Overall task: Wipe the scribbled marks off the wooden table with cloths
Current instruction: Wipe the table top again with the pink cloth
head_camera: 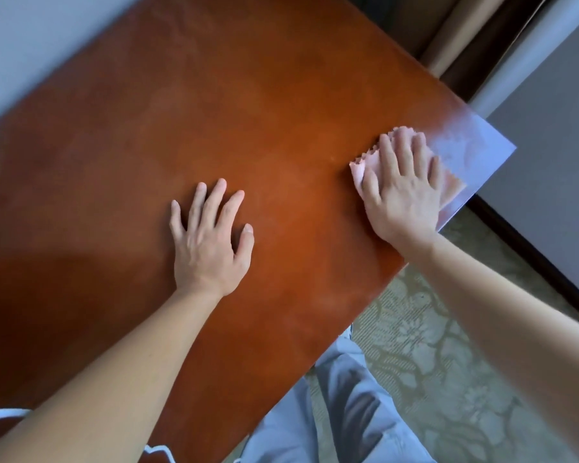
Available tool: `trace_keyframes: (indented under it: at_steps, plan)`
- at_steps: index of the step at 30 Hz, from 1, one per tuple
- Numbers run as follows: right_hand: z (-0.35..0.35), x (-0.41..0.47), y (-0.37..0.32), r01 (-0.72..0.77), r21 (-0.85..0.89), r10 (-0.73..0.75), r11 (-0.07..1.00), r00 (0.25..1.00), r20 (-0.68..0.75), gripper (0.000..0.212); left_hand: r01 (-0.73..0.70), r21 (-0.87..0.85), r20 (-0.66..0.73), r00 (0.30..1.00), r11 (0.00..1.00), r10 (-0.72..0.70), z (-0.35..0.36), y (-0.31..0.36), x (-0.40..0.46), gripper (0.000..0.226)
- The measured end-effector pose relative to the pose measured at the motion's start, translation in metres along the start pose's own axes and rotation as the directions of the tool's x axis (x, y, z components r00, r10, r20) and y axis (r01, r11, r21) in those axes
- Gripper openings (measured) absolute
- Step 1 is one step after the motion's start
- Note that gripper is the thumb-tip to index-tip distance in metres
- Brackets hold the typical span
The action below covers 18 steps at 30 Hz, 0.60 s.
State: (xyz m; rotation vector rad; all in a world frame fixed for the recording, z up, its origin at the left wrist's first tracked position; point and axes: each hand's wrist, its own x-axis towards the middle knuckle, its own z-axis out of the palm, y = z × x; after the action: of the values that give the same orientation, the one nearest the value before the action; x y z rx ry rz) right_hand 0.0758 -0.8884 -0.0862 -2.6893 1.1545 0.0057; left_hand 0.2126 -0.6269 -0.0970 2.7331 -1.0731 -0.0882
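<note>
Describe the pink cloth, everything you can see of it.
The pink cloth is a thin, soft-looking fabric with zigzag-cut edges. It lies flat on the wooden table near its right corner, mostly hidden under the right hand, whose straight fingers press it down. Only its edges show around the hand.

Wooden table [214, 111]; pink cloth [360, 170] flat near right corner

**Count on and around the table**

There is one wooden table [214, 111]. One pink cloth [365, 168] lies on it. Two hands show: one left hand [208, 242] and one right hand [403, 195], each with five fingers visible. One patterned carpet [432, 355] lies below.
</note>
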Motion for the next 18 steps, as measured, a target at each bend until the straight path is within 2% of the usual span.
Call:
trace_keyframes:
  at_steps: [2, 5, 7, 9, 11, 14, 16, 18]
  plan:
    - [0.008, -0.014, -0.031, 0.027, 0.008, -0.027, 1.000, 0.999, -0.021, 0.065, 0.001, 0.004, 0.005, 1.000, 1.000, -0.001, -0.001, 0.000, 0.000, 0.055]
    - [0.024, -0.054, -0.066, 0.284, 0.000, -0.284, 0.959, 0.959, 0.002, 0.063, 0.004, 0.000, -0.003, 1.000, 1.000, -0.004, -0.003, 0.000, -0.001, 0.054]
    - [0.028, -0.064, -0.060, 0.437, 0.022, -0.437, 0.899, 0.899, 0.006, 0.060, 0.006, 0.002, -0.007, 1.000, 1.000, -0.006, -0.003, 0.001, -0.001, 0.053]
    - [0.024, -0.053, -0.042, 0.518, 0.024, -0.518, 0.855, 0.856, 0.000, 0.060, 0.008, 0.009, 0.001, 1.000, 1.000, -0.008, -0.003, 0.001, 0.000, 0.054]
    - [0.017, -0.028, -0.027, 0.487, 0.004, -0.487, 0.873, 0.873, 0.007, 0.061, 0.009, 0.012, 0.015, 1.000, 1.000, -0.009, -0.002, 0.000, 0.000, 0.056]
    - [0.007, 0.019, -0.023, 0.322, -0.034, -0.320, 0.946, 0.946, 0.040, 0.066, 0.002, -0.002, 0.016, 1.000, 1.000, -0.002, -0.002, 0.000, -0.001, 0.057]
    - [0.005, 0.042, -0.039, 0.230, -0.043, -0.228, 0.972, 0.973, 0.035, 0.066, -0.001, -0.002, 0.009, 1.000, 1.000, 0.001, -0.002, 0.000, 0.000, 0.057]
    - [0.008, 0.050, -0.066, 0.209, -0.036, -0.208, 0.977, 0.978, 0.019, 0.065, 0.001, 0.012, 0.005, 1.000, 1.000, -0.002, -0.001, -0.001, 0.000, 0.055]
